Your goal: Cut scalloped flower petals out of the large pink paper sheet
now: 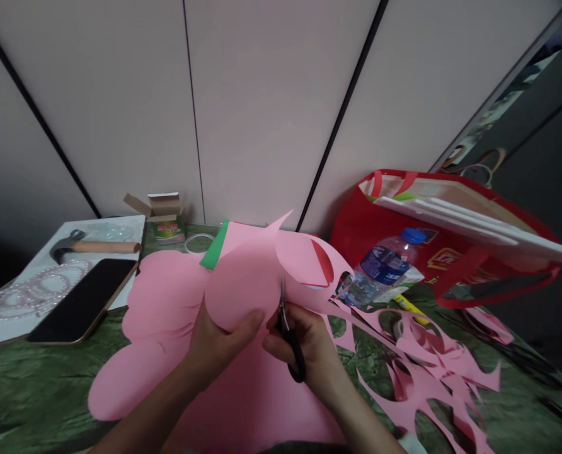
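Note:
My left hand (224,340) is closed on a sheet of pink paper (243,274), with the thumb lying on top of the sheet. In my right hand (309,340) is a pair of scissors (288,331) with black handles. Its blades point away from me and meet the right side of a rounded shape in the paper. A curling strip rises off the cut. Rounded pink paper pieces (162,293) are heaped left of my left hand. More pink paper spreads beneath both hands, and green paper (216,246) shows behind the sheet.
Pink paper offcuts (432,378) lie at right, near a water bottle (387,265), a yellow tube (411,309) and a red bag (356,214). At left are a phone (85,302), a hammer (104,246), beads (38,290) and a small box (167,221). A wall panel (262,113) stands behind.

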The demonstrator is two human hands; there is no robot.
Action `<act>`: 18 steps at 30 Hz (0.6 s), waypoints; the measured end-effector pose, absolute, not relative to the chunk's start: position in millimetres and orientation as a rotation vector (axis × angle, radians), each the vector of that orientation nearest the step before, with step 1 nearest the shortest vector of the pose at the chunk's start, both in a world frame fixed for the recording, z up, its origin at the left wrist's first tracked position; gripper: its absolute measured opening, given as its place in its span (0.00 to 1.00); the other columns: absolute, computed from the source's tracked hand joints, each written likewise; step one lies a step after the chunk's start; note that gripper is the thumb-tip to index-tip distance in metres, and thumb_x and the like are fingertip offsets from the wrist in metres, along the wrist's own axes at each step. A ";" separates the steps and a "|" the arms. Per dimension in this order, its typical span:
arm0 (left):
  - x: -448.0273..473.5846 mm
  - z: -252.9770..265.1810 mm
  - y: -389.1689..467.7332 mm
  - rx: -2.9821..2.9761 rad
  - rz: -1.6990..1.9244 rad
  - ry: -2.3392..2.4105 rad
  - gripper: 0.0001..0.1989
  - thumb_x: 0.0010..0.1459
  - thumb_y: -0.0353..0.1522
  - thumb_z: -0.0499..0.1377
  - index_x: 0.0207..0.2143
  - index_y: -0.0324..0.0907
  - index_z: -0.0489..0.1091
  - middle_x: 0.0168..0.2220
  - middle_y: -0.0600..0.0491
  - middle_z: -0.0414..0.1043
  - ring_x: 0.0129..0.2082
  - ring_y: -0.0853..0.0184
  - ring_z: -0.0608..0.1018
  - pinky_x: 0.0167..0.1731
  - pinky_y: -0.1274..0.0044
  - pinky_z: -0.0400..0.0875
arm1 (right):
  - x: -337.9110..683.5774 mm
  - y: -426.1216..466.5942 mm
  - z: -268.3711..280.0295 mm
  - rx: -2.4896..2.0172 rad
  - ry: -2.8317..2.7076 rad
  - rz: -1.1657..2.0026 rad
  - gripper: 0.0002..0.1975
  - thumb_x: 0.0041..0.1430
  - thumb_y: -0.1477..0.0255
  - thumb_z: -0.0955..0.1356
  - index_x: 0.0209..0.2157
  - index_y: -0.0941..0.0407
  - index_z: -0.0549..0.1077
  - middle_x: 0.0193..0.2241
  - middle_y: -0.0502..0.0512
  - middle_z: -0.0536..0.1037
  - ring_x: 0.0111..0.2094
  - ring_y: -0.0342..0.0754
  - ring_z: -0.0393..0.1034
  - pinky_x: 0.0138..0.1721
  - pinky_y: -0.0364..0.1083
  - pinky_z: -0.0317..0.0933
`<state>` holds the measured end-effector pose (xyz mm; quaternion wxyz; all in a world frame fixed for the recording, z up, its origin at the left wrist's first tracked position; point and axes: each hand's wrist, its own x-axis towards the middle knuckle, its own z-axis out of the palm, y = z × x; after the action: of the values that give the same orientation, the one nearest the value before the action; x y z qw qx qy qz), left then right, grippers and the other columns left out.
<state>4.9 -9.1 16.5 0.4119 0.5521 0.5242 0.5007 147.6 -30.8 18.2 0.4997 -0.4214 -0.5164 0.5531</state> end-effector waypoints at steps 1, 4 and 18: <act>4.7 16.3 -8.7 1.383 1.262 1.317 0.13 0.40 0.39 0.62 0.26 0.39 0.67 0.28 0.48 0.73 0.33 0.58 0.76 0.27 0.72 0.72 | 147.4 -30.9 18.4 -1.022 -1.241 1.336 0.14 0.38 0.69 0.74 0.22 0.58 0.66 0.16 0.43 0.60 0.19 0.38 0.50 0.20 0.40 0.45; 4.5 16.6 -8.2 1.365 1.258 1.324 0.13 0.40 0.38 0.62 0.26 0.39 0.66 0.28 0.48 0.73 0.34 0.57 0.76 0.26 0.72 0.72 | 146.9 -30.7 17.9 -1.039 -1.231 1.342 0.14 0.38 0.69 0.74 0.22 0.58 0.66 0.16 0.42 0.59 0.19 0.38 0.50 0.20 0.40 0.46; 2.9 18.7 -6.7 1.347 1.297 1.188 0.16 0.45 0.37 0.60 0.36 0.37 0.67 0.30 0.50 0.74 0.31 0.62 0.76 0.24 0.77 0.71 | 145.1 -30.9 16.7 -1.135 -1.238 1.331 0.16 0.38 0.62 0.73 0.19 0.57 0.65 0.12 0.43 0.62 0.15 0.39 0.55 0.16 0.40 0.49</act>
<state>2.9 -6.7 18.7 0.4470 0.5439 0.4797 0.5238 145.1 -30.9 16.7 0.4787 -0.4651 -0.5073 0.5452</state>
